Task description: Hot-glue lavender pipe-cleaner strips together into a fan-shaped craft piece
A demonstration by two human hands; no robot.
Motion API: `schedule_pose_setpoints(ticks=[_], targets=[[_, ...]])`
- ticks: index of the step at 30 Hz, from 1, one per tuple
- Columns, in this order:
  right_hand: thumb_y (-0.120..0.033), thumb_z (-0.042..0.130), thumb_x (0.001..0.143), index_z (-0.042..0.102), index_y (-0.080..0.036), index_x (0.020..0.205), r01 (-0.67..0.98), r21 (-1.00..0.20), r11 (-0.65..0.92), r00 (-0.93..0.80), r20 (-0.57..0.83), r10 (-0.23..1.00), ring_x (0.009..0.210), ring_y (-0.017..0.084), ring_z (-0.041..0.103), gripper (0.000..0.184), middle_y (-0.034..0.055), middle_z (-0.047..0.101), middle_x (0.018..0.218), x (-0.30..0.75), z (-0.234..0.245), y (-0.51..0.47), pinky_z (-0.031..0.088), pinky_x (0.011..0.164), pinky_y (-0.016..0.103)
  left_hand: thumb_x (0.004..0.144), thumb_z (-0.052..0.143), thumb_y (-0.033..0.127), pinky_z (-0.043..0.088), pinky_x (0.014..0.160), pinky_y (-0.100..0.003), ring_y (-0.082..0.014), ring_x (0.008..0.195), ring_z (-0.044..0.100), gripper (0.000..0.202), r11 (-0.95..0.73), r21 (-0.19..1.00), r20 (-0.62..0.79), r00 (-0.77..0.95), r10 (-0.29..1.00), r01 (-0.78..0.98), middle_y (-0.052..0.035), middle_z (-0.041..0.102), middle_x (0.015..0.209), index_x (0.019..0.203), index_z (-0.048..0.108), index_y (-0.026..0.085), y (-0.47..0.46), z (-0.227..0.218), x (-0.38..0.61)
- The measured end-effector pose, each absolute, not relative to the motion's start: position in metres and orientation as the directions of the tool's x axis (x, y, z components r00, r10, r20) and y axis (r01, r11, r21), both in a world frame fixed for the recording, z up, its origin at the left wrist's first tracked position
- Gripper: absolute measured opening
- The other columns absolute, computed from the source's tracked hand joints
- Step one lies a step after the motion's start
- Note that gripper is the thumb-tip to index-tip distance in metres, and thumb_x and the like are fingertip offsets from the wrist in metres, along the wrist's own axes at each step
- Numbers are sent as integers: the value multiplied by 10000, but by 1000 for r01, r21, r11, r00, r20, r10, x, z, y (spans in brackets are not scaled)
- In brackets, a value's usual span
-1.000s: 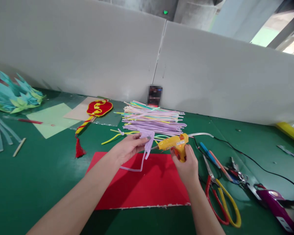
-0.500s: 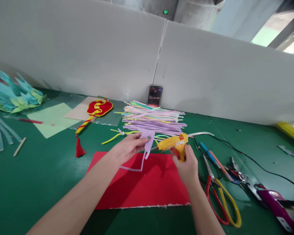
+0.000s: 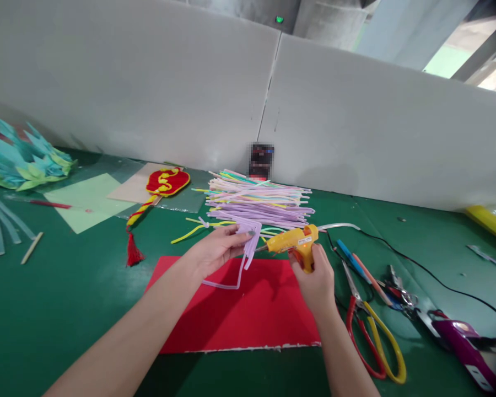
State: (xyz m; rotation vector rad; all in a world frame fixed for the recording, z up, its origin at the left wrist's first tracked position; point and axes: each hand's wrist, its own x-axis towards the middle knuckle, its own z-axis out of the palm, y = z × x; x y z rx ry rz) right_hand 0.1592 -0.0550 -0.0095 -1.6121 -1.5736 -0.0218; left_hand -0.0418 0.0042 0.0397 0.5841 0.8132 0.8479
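Note:
My left hand pinches a folded lilac pipe cleaner above a red felt sheet; a loose loop of it trails down onto the sheet. My right hand grips the handle of a yellow hot glue gun. The gun's nozzle points left and almost touches the lilac piece beside my left fingers. Behind both hands lies a pile of pastel pipe cleaners, mostly lilac, pink and yellow.
Red and yellow scissors, pens, a purple tool and a black cord lie at the right. At the left are a red lantern ornament with a tassel, green paper and teal paper leaves. White boards wall off the back.

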Motion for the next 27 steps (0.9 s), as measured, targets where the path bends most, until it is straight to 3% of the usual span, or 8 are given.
schedule_pose_setpoints(ticks=[10,21,27], targets=[[-317,545,784,371,-217,696,820,-546,172,205,560,803,554,113,360,219,-33,380,665,158,-8,-55,315,511,244,665,662,13,529,674,-208,-95,624,623,178,536,748,-385,402,831,-391,-36,667,774,809,616,106,3,38,-43],[-306,552,780,357,-215,685,808,-565,166,219,550,806,543,105,360,235,-36,375,666,158,-7,-56,313,502,237,681,626,-22,527,597,-181,-81,573,614,169,546,747,-406,389,827,-380,-42,672,767,801,601,93,3,43,-42],[-308,550,780,359,-216,690,818,-551,166,215,561,800,551,109,362,230,-36,371,664,158,-7,-55,314,504,238,655,658,-7,527,633,-198,-89,586,618,197,550,742,-413,385,825,-382,-32,663,735,810,593,97,3,41,-42]])
